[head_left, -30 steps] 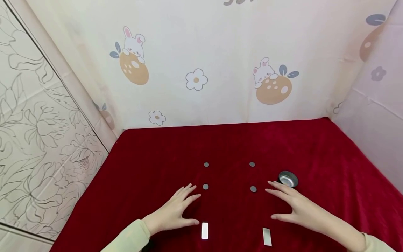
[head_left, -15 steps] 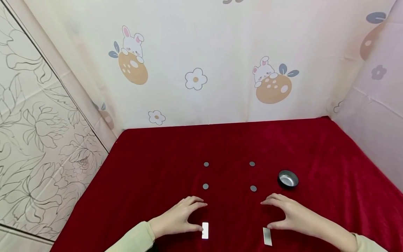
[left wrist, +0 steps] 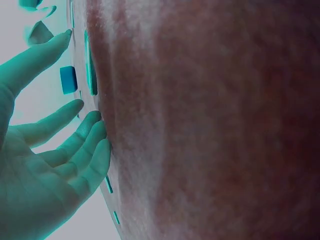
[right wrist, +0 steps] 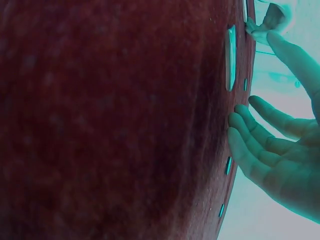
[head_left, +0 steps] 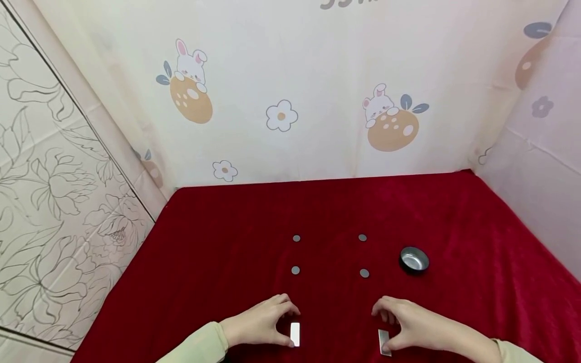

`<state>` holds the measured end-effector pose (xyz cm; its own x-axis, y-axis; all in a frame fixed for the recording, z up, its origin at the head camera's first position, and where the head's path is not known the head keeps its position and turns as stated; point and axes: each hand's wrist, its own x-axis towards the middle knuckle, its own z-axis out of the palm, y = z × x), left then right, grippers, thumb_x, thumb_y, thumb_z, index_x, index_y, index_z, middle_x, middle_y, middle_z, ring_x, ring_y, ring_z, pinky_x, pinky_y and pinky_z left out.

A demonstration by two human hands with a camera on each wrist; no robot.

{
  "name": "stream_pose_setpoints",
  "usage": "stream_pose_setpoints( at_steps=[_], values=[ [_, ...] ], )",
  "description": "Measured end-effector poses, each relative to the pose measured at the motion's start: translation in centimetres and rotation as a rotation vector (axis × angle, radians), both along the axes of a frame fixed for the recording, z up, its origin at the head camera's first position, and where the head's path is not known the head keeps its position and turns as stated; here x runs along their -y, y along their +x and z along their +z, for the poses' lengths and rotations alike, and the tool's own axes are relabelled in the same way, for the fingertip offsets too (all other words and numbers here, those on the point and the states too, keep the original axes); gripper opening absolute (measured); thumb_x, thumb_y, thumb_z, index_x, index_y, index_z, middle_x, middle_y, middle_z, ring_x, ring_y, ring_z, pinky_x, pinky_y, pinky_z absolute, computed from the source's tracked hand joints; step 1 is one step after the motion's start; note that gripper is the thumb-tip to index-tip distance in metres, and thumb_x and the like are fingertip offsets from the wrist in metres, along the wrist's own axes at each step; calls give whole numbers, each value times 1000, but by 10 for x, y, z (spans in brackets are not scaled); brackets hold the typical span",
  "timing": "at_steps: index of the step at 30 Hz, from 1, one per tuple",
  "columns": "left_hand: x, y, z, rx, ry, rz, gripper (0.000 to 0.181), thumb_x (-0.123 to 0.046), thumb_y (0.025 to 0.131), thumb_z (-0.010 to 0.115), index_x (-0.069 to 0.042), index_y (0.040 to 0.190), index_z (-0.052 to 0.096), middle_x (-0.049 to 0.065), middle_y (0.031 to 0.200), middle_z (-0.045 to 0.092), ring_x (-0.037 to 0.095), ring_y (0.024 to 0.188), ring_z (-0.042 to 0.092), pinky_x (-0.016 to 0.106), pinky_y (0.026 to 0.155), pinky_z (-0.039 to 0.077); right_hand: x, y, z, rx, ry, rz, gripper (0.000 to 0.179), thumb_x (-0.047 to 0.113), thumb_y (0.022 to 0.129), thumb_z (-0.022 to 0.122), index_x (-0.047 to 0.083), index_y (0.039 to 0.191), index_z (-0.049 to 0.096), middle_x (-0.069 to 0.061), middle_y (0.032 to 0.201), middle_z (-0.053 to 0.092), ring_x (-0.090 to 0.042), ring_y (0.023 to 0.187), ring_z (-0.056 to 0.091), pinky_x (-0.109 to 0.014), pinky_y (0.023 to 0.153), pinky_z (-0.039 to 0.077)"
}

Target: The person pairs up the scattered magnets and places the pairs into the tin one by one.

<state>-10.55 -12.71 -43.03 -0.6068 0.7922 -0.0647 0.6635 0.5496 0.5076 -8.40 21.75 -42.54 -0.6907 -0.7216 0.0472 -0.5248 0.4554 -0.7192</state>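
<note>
My left hand (head_left: 265, 322) hovers at a shiny rectangular metal plate (head_left: 295, 335) on the red cloth, thumb near its lower left corner. In the left wrist view the plate (left wrist: 90, 62) lies between thumb and fingers, with none of them closed on it. Over a second, similar metal plate (head_left: 384, 343) reaches my right hand (head_left: 415, 325), its thumb overlapping the plate's right side. The right wrist view has that plate (right wrist: 231, 57) edge-on, with the bent fingers (right wrist: 245, 145) apart from it. Whether the right thumb touches it, I cannot tell.
Several small grey discs lie beyond the hands: a left far disc (head_left: 296, 238), left near disc (head_left: 295, 270), right far disc (head_left: 362, 237) and right near disc (head_left: 364, 273). A round metal bowl (head_left: 414, 260) stands to their right. Printed curtains (head_left: 281, 151) border the red cloth (head_left: 218, 242).
Both hands have drawn back toward the near side and lowered to the two plates, their fingers bending more. Plates, discs and bowl stay where they were.
</note>
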Motion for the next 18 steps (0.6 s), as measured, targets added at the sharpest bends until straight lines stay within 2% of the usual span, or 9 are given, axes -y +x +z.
stream_pose_setpoints(
  at_steps=[4, 8, 11, 15, 18],
  values=[
    [-1, 1, -3, 6, -19, -6, 42, -36, 70, 73, -13, 102, 57, -13, 92, 44, -2, 83, 43, 11, 71, 39, 3, 2, -2, 29, 28, 9, 38, 28, 68, 75, 14, 94, 50, 14, 77, 44, 2, 67, 43, -16, 56, 39],
    [-2, 3, -6, -13, -28, -24, 43, -34, 68, 75, -12, 99, 54, -13, 91, 43, -2, 84, 41, 10, 71, 39, 5, 5, -8, -19, 52, 10, 37, 24, 65, 77, 16, 88, 49, 16, 76, 42, 4, 66, 41, -15, 54, 38],
    [-3, 4, -8, 1, -25, -21, 42, -33, 68, 75, -12, 97, 53, -13, 90, 43, -2, 82, 40, 11, 70, 39, 6, 6, -12, -58, 71, -7, 37, 21, 62, 78, 18, 84, 48, 18, 74, 40, 5, 64, 39, -14, 54, 37],
    [-3, 4, -9, 24, -12, -7, 38, -31, 69, 75, -12, 95, 53, -14, 87, 42, -2, 81, 39, 11, 69, 39, 9, 7, -17, -149, 87, -17, 41, 19, 57, 79, 18, 80, 46, 18, 73, 38, 6, 63, 36, -13, 53, 35],
    [-4, 4, -10, 5, -4, -11, 36, -29, 70, 75, -11, 94, 53, -13, 86, 43, -2, 79, 39, 10, 68, 38, 10, 8, -19, -242, 94, -21, 42, 18, 54, 79, 18, 77, 44, 19, 72, 37, 6, 62, 33, -11, 52, 33]
  ],
)
